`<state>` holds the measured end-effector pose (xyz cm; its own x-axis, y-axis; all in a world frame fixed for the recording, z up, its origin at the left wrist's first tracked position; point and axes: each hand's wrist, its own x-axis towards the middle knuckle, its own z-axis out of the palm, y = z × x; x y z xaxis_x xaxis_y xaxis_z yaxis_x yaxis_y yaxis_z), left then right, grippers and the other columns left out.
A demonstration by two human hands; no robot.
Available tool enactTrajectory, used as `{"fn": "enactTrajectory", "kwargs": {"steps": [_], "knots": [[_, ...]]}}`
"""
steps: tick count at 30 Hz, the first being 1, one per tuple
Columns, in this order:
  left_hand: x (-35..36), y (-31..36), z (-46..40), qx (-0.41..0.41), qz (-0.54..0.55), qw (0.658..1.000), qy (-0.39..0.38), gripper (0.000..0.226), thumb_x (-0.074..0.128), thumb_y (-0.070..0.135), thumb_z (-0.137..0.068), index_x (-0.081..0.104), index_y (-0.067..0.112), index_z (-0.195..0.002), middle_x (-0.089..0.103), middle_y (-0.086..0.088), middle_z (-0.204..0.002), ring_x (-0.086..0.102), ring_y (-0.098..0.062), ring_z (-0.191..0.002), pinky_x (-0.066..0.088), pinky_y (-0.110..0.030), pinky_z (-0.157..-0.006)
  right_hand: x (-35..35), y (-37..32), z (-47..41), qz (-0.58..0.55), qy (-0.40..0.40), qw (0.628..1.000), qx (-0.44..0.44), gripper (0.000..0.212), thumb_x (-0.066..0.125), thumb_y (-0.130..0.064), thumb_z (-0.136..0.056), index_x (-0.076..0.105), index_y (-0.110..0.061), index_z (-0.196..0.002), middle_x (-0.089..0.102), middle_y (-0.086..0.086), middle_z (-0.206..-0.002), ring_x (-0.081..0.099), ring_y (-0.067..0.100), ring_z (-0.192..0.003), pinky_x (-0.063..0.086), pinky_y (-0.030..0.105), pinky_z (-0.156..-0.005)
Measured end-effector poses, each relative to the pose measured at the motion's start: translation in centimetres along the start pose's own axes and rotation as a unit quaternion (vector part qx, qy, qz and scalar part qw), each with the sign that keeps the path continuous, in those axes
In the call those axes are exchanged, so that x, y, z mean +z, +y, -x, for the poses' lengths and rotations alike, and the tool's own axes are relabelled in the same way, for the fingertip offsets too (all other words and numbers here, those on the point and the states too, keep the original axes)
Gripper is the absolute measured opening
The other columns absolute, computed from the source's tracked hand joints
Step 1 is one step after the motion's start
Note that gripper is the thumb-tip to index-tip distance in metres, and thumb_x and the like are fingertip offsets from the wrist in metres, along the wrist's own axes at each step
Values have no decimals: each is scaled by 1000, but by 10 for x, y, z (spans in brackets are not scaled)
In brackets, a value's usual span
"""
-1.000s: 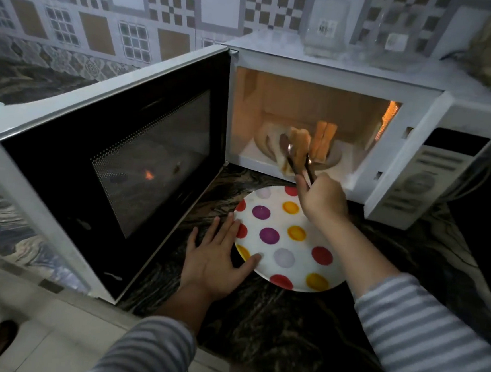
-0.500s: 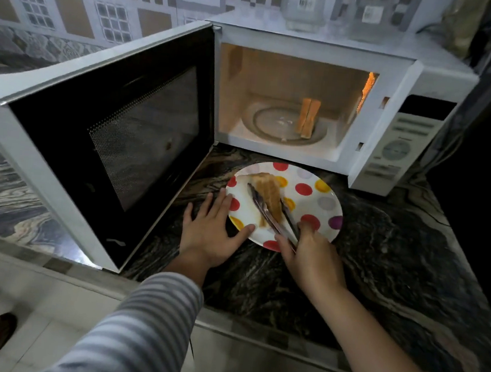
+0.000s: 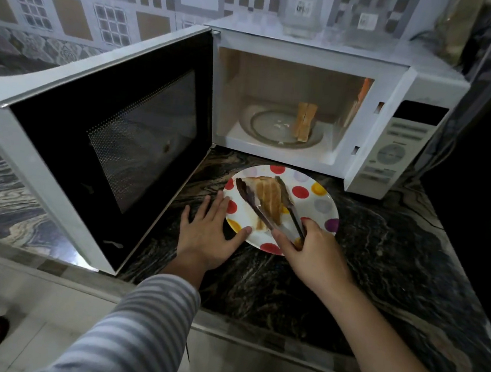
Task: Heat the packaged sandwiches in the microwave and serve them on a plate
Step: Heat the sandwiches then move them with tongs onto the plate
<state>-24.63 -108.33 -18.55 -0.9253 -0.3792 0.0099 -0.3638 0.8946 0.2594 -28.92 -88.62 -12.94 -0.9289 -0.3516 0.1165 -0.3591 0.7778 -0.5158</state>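
Head view: first sandwich (image 3: 268, 201) moved from microwave (image 3: 304, 108) onto plate (image 3: 322, 206), centre frame. Right hand (image 3: 307, 247) grips tongs (image 3: 269, 208), now spread; left hand (image 3: 207, 233) flat, steadying plate. Second sandwich (image 3: 305, 121) remains inside.

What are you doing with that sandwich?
The right hand holds tongs around a toasted sandwich lying on the spotted plate. The left hand rests flat on the counter with its thumb on the plate's edge. The microwave door is open, and another sandwich stands on the turntable inside, not yet served.
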Motion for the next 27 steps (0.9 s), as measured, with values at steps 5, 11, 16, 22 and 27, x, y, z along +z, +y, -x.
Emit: {"fn": "enactTrajectory", "kwargs": {"steps": [5,11,16,22,27], "knots": [[-2,-1,0,3,4,1000,-4,89,14,81,-82,-1,30,-154,-13,15,-160,-7,-10,-148,-4,-49,-119,-25,-13,-29,-54,25,998,-2,52,54,-59,-86,59,-14,-111,61,0,-88,58,20,-82,36,26,-58],[-1,-2,-2,1,16,1000,1,89,16,82,-81,-1,33,-153,-12,17,-159,-7,-9,-148,-6,-48,-118,-49,-23,-118,-37,91,993,60,61,47,-64,-87,61,-7,-105,58,7,-88,58,25,-80,46,30,-64],[-2,-2,-2,0,17,1000,8,89,17,82,-81,-2,33,-153,-13,19,-158,-9,-7,-147,-8,-47,-117,-43,-15,-180,-3,77,989,124,58,44,-63,-90,55,-7,-82,60,9,-79,60,28,-71,37,28,-49],[-2,-4,0,4,29,999,19,89,15,83,-79,-2,35,-153,-15,20,-157,-9,-6,-147,-9,-46,-117,-18,-19,-226,20,53,983,172,57,42,-58,-94,65,-5,-90,66,15,-99,63,33,-98,38,30,-64],[-1,-4,0,4,27,999,21,89,16,83,-80,-4,36,-152,-22,25,-148,-11,-5,-146,-10,-45,-117,-11,-22,-246,11,64,979,196,47,47,-44,-96,60,-4,-118,62,14,-122,58,34,-113,44,34,-86]]}}
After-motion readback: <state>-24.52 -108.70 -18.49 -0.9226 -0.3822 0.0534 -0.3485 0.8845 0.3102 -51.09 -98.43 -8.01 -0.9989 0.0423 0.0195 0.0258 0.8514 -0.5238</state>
